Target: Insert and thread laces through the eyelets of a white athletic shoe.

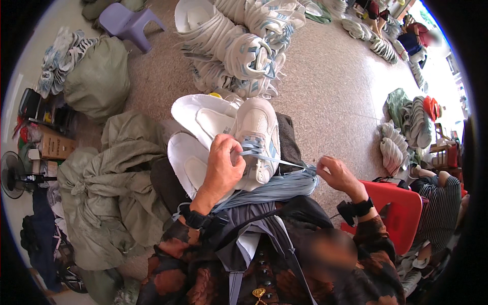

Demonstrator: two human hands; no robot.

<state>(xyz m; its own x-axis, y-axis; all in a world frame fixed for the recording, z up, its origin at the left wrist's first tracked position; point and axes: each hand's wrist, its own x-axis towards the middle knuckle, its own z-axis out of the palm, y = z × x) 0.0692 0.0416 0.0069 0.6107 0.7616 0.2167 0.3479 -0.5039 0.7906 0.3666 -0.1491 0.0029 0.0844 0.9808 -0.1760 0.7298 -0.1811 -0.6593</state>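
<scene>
A white sneaker with pale blue trim rests in my lap, its toe pointing away from me. A pale blue shoelace runs from its upper eyelets across to my right. My left hand is closed at the shoe's left side, thumb and forefinger pinching the lace by the eyelets. Out to the right, my right hand pinches the lace's stretched end. Beneath lies a thick bundle of blue-grey laces across my lap. Several white insole-like shoe parts lie left of the sneaker, partly behind my left hand.
Stacked white-and-blue shoes stand on the floor ahead. Left are a purple stool, green sacks and a fan. A red chair stands close on my right, beside a person in striped clothing. More shoe stacks lie far right.
</scene>
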